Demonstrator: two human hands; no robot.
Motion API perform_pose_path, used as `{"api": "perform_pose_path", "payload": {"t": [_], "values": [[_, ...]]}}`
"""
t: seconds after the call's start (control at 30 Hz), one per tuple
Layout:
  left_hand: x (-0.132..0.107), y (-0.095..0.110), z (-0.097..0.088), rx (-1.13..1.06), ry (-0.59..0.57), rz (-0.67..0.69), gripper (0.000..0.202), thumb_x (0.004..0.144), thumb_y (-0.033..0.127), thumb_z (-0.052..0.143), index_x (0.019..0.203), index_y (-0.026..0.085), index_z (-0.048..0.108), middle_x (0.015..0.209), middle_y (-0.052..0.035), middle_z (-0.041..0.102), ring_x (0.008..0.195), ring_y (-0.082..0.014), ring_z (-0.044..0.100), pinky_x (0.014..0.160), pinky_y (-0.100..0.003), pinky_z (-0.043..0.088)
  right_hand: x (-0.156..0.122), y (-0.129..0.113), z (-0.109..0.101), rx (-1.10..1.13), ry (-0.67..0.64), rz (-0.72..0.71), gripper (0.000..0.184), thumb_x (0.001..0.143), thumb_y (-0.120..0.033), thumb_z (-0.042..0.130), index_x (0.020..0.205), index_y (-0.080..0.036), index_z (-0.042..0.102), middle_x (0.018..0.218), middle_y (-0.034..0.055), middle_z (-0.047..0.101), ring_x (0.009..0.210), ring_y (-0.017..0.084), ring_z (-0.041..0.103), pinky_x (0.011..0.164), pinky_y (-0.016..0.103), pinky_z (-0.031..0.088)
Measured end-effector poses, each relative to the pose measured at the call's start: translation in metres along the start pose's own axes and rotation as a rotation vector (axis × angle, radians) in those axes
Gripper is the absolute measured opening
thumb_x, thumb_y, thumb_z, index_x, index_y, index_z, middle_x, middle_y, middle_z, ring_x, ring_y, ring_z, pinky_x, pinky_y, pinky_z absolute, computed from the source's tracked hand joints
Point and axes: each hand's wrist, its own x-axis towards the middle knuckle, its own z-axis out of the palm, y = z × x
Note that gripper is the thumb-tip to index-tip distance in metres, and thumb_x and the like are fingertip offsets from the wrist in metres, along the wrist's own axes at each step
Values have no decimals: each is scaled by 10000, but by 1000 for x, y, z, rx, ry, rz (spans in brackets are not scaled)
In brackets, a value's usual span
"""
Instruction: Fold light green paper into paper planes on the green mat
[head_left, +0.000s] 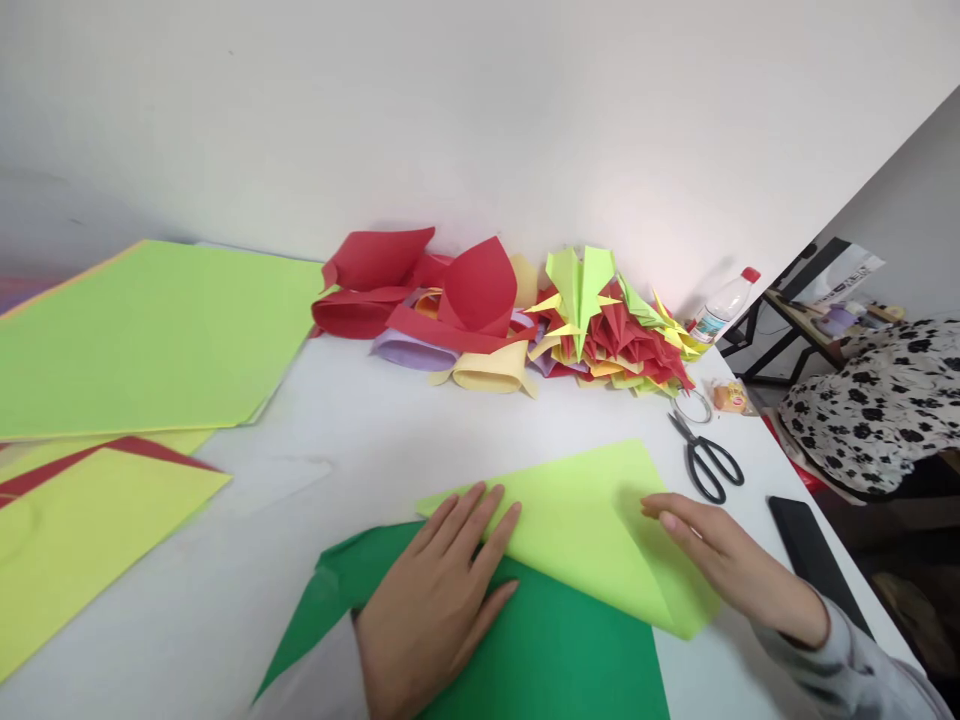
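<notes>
A light green sheet of paper, folded over, lies on the table in front of me. Under its near edge is a dark green sheet. Fingers spread, my left hand rests flat across the left end of the light green paper and the dark green sheet. My right hand hovers over or just touches the right part of the light green paper, fingers stretched out and holding nothing. Black-handled scissors lie beyond that hand.
Large light green sheets and yellow paper lie left. Rolled red paper and folded paper shapes line the wall. A bottle, a wrapped snack and a black phone-like object stand right. A person in patterned clothing is beside the table.
</notes>
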Motion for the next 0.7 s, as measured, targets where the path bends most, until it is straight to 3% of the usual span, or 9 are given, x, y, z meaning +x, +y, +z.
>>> {"api": "perform_pose_path", "payload": {"t": [0.13,0.2,0.27,0.37,0.47,0.7], "values": [[10,-2,0,20,-23,17,507,915,467,431,1299,156,544,1287,-148,620,1205,-305,547,1000,-442,402,42,4,-6,43,23,-78,332,968,-376,416,1073,-183,665,1080,80,717,1001,203,669,891,343,532],[15,-2,1,25,-41,32,499,914,470,436,1285,159,558,1274,-148,629,1184,-306,563,988,-445,412,63,12,3,1,92,-106,305,960,-341,430,1032,-170,672,1001,88,728,901,202,682,838,354,544],[19,-1,1,31,-45,46,490,914,460,441,1268,148,571,1259,-159,637,1162,-311,577,976,-448,416,77,24,18,-46,149,-218,289,957,-307,439,1049,-164,673,1043,109,714,958,210,665,890,381,523],[22,0,2,27,-16,53,489,901,450,462,1262,138,574,1236,-168,647,1159,-320,576,978,-453,407,81,39,40,-77,235,-408,273,966,-279,443,1107,-189,659,1171,119,668,1095,213,600,955,405,491],[22,0,4,17,16,56,522,884,456,487,1295,140,543,1254,-166,635,1180,-321,557,994,-447,390,74,47,50,-180,234,-518,258,960,-266,471,1126,-189,653,1203,109,660,1145,231,554,969,439,473],[18,-1,2,-21,32,44,521,883,423,477,1312,130,515,1317,-167,587,1254,-319,495,1070,-443,318,71,43,47,-275,195,-574,268,957,-285,463,1114,-183,656,1195,98,670,1166,249,541,933,443,492]]}}
